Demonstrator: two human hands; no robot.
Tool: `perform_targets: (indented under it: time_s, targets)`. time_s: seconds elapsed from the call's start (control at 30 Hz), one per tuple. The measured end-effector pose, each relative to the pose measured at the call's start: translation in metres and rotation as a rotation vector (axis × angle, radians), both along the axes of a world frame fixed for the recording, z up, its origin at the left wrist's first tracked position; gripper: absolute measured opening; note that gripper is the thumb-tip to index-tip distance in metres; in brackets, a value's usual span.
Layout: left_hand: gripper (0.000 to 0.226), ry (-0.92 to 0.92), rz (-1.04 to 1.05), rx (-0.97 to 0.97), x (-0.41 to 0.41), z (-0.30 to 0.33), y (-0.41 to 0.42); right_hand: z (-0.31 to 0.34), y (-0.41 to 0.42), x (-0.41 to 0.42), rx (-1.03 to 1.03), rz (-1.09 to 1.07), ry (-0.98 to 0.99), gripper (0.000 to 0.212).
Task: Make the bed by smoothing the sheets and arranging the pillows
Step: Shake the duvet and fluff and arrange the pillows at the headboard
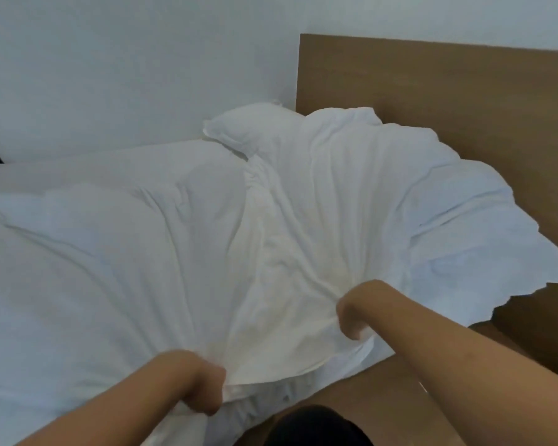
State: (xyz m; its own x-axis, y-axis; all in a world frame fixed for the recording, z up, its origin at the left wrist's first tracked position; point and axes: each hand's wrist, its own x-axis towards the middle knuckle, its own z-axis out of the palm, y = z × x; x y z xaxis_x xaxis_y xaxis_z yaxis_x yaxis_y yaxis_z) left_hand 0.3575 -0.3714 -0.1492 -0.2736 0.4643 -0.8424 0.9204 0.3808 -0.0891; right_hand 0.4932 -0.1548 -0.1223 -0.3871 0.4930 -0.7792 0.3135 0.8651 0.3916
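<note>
A white, wrinkled sheet lies spread over the bed, billowed up toward the headboard. My left hand is clenched on its near edge at the bottom centre. My right hand is clenched on the same edge farther right, and creases fan out from both grips. A white pillow lies at the head of the bed against the wall, its right part covered by the sheet.
A brown wooden headboard stands at the upper right. A white wall runs along the far side of the bed. Brown floor shows at the lower right, beside the bed's near edge.
</note>
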Motion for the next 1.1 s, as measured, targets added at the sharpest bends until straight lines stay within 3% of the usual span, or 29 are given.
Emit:
perform_targets:
  time_s: [0.13,0.2,0.33,0.4,0.67,0.77,0.83,0.9,1.0,1.1]
  targets:
    - [0.034,-0.344,0.449,0.044,-0.054,0.024,0.013,0.019,-0.004,-0.075,-0.189,-0.042,0.241,0.018]
    - [0.031,-0.293,0.491,0.267,-0.092,0.042,0.021,0.031,-0.002,-0.115,-0.184,0.011,0.436,0.022]
    - [0.032,0.059,0.420,0.730,-0.190,0.076,0.042,0.058,0.016,-0.190,-0.163,-0.004,0.933,0.037]
    - [0.030,0.138,0.458,0.879,-0.248,0.084,0.057,0.062,0.038,-0.229,-0.131,-0.005,1.068,0.038]
    - [0.037,0.078,0.543,1.263,-0.414,0.045,0.165,0.043,0.127,-0.371,-0.027,-0.110,1.409,0.039]
    - [0.041,0.080,0.500,1.299,-0.438,0.012,0.199,0.025,0.137,-0.404,-0.127,-0.112,1.390,0.033]
    - [0.042,0.187,0.340,1.139,-0.447,-0.006,0.208,0.011,0.144,-0.417,-0.149,-0.064,1.297,0.027]
    - [0.037,0.136,0.241,0.962,-0.448,-0.015,0.205,0.003,0.153,-0.427,-0.164,-0.040,1.103,0.025]
    - [0.027,-0.044,0.328,0.824,-0.434,-0.005,0.186,-0.001,0.154,-0.437,-0.154,0.020,0.731,0.026]
    - [0.026,-0.006,0.307,0.440,-0.428,0.018,0.173,-0.006,0.137,-0.447,-0.015,0.170,0.563,0.030]
